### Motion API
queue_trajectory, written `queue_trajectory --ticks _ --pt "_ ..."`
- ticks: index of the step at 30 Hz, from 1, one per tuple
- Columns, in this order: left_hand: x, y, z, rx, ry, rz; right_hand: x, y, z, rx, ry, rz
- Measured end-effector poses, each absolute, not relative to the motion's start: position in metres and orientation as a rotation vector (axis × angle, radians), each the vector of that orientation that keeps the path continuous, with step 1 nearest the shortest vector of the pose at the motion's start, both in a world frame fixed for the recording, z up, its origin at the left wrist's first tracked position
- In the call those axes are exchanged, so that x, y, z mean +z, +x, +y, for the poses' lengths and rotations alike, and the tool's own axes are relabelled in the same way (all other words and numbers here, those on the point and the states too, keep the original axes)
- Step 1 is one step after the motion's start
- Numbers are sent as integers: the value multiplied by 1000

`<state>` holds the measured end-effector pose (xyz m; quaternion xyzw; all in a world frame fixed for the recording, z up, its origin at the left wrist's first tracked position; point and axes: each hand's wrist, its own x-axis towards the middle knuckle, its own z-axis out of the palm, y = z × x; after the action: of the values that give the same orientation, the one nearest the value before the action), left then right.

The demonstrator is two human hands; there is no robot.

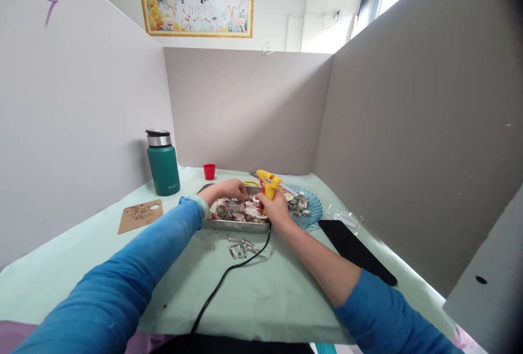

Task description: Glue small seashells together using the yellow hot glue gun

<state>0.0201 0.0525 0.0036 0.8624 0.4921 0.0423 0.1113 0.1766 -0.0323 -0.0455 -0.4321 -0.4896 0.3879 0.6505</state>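
Observation:
My right hand [276, 208] is wrapped round the handle of a yellow hot glue gun [268, 179], its nozzle pointing left and a clear glue stick poking out behind. From its base a black cord [229, 271] runs down across the table. My left hand [229, 190], a pale bangle [203, 206] at its wrist, reaches over a metal tray [235, 226] with its fingers curled together and pointing down. Whatever those fingertips grip is too small to make out. The tray holds shells and small decorative pieces [222, 211], partly covered by my hands.
A blue scalloped plate [315, 208] of shell pieces stands right of the tray. Safety pins [242, 248] lie in front. At left are a green bottle [163, 166] and a brown card [141, 216]; a red cup [209, 171] stands behind. A black strip [355, 253] lies at right.

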Motion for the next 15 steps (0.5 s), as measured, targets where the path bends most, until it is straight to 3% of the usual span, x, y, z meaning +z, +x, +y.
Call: queue_trajectory --ticks 8,15 --pt "1 30 60 115 2548 1744 -47 175 -31 893 -957 -1106" --pt "10 34 53 260 2367 1579 -49 174 -30 869 -955 -1116"
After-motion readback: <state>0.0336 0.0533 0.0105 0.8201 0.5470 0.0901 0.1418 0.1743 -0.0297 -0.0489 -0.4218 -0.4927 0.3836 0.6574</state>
